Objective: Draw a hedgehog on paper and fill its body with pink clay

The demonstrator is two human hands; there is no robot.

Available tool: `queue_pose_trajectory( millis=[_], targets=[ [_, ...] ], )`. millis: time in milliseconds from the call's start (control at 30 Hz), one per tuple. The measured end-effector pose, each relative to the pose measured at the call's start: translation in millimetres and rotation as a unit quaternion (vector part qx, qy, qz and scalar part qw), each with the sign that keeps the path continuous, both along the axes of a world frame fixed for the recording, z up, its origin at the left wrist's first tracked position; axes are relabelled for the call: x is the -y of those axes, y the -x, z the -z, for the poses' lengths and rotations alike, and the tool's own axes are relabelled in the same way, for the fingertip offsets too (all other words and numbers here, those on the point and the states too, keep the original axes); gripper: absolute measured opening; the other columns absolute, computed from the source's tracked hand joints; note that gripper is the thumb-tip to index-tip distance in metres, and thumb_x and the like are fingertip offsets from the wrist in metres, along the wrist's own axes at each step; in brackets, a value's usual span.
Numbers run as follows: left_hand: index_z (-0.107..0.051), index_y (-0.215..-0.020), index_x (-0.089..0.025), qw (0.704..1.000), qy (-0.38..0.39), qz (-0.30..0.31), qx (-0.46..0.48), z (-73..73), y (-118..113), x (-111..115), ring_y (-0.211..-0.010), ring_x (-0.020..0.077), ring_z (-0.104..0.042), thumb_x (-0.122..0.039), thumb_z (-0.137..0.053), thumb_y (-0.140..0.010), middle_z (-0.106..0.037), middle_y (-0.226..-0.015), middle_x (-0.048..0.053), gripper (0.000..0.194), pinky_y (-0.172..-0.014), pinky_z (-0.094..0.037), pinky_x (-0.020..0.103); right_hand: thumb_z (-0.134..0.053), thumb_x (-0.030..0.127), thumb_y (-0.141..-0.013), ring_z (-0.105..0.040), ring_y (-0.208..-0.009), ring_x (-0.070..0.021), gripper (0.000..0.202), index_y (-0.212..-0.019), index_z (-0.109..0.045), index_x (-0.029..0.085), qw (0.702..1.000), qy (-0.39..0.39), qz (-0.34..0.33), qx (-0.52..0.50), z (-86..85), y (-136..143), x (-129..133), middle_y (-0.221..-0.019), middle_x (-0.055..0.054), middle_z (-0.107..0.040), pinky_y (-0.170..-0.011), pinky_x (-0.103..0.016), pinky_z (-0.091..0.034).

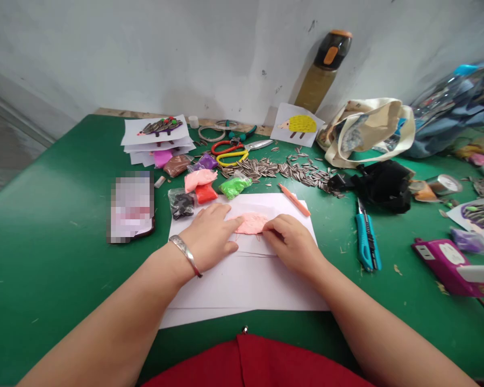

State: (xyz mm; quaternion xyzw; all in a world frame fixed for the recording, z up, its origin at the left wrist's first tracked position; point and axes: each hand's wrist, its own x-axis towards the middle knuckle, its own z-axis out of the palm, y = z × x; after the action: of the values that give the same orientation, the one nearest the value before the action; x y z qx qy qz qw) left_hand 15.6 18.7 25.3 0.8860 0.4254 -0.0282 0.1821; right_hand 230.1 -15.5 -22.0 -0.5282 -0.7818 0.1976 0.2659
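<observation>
A flat oval of pink clay (251, 223) lies on white paper (242, 285), with thin drawn legs below it. My left hand (210, 236), a silver bangle on its wrist, rests spread on the paper, its index fingertip at the clay's left end. My right hand (292, 242) has thumb and fingers pinched together at the clay's right edge; whatever is between them is too small to make out. An orange marker (294, 200) lies above my right hand. Bags of pink (200, 180), red (206, 193), green (235, 186) and black clay (180, 204) sit above my left hand.
Sunflower seeds (262, 169), scissors (230, 152) and a stack of pictures (157, 134) lie toward the wall. A hedgehog drawing (297, 126) leans by a bottle (321, 72). A utility knife (367, 236) and magenta device (452, 266) are right; a blurred-out object (131, 207) is left.
</observation>
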Motion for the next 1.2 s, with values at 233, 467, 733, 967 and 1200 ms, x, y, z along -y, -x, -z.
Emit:
queue_pose_trajectory(
  millis=[233,467,733,967,1200],
  targets=[
    [-0.059,-0.115,-0.020,0.999,-0.002,0.012,-0.033,-0.6,-0.3,-0.9,-0.104,0.0293,-0.048,-0.027,-0.060,-0.082,-0.052,-0.111,0.012,0.034,-0.090,-0.040,0.042,-0.049,0.014,-0.088,-0.055,-0.077,-0.0195,0.014,-0.080,-0.060,0.018,1.000,-0.010,0.000,0.019,0.3,2.2,0.2,-0.079,-0.005,-0.060,-0.070,-0.032,-0.041],
    [-0.056,-0.124,-0.018,0.999,-0.017,0.027,-0.039,-0.8,-0.5,-3.5,-0.105,0.0299,-0.048,-0.026,-0.059,-0.082,-0.051,-0.114,0.014,0.043,-0.092,-0.040,0.043,-0.048,0.013,-0.088,-0.055,-0.078,-0.0196,0.017,-0.077,-0.060,0.019,0.998,-0.030,0.015,0.050,0.8,6.5,0.5,-0.079,-0.006,-0.060,-0.070,-0.032,-0.040],
    [-0.056,-0.124,-0.018,0.998,-0.009,0.026,-0.054,-1.9,-1.8,-3.3,-0.104,0.0295,-0.048,-0.027,-0.059,-0.082,-0.051,-0.112,0.013,0.043,-0.093,-0.040,0.043,-0.046,0.014,-0.089,-0.054,-0.077,-0.0195,0.018,-0.077,-0.059,0.017,0.999,-0.030,0.011,0.044,1.0,7.2,1.6,-0.079,-0.007,-0.059,-0.071,-0.031,-0.040],
    [-0.056,-0.125,-0.019,0.999,0.005,0.018,-0.043,-0.9,-1.0,-2.6,-0.107,0.0299,-0.048,-0.028,-0.061,-0.082,-0.052,-0.114,0.012,0.044,-0.094,-0.040,0.042,-0.048,0.013,-0.088,-0.054,-0.075,-0.0184,0.015,-0.078,-0.058,0.017,1.000,-0.023,0.017,0.013,0.3,8.4,3.3,-0.078,-0.005,-0.058,-0.069,-0.030,-0.040],
    [-0.054,-0.129,-0.020,0.998,0.008,0.011,-0.056,-1.2,-1.8,-0.4,-0.109,0.0296,-0.046,-0.029,-0.061,-0.083,-0.051,-0.116,0.013,0.047,-0.095,-0.039,0.042,-0.049,0.013,-0.087,-0.053,-0.075,-0.0185,0.016,-0.076,-0.058,0.017,0.999,-0.026,0.027,0.036,-1.8,14.1,5.5,-0.077,-0.005,-0.058,-0.068,-0.030,-0.039]
  ],
)
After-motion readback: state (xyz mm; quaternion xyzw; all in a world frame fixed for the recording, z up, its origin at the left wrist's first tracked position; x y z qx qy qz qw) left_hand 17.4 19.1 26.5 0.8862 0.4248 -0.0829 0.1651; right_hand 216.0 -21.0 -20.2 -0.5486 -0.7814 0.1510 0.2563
